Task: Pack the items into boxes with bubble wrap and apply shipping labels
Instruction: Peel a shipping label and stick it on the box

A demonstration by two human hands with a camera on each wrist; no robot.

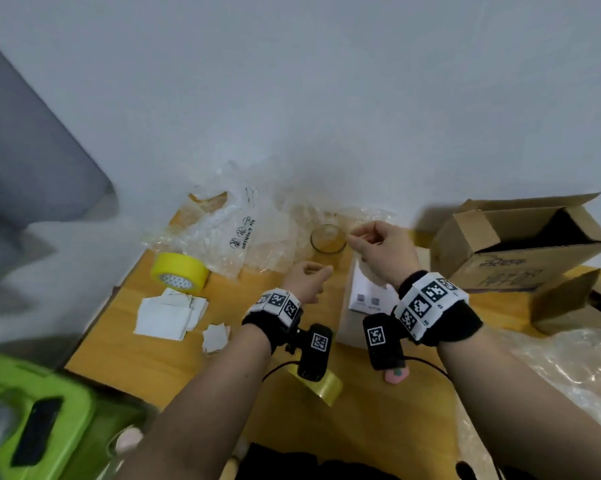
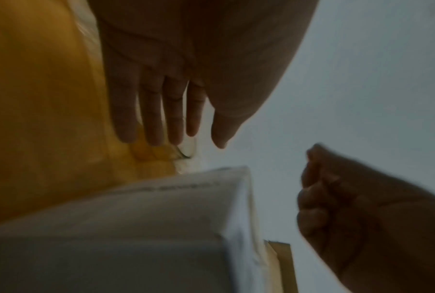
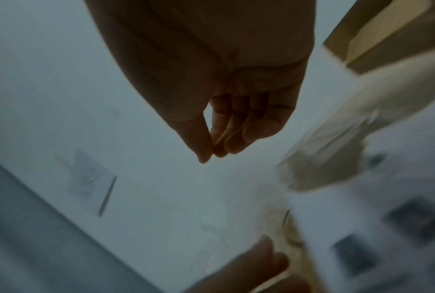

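Fingers of the left hand (image 2: 161,95) are extended, empty; the right hand (image 1: 382,247) is pinched, contents indiscernible; an upright glass (image 1: 328,239) is seen between them.

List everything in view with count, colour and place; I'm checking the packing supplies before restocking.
tape roll: 1, yellow, table's left.
second tape roll: 1, yellow, near edge, partly hidden.
paper slips: a pile, white, below the tape roll.
bubble wrap: clear heap, table's back; more at right.
glass cup: 1, clear, on the wrap.
white box: 1, between the hands.
cardboard box: 1, brown, open, right.
table: 1, orange-brown.
left hand: fingers straight, empty.
right hand: fingertips pinched; contents unclear.
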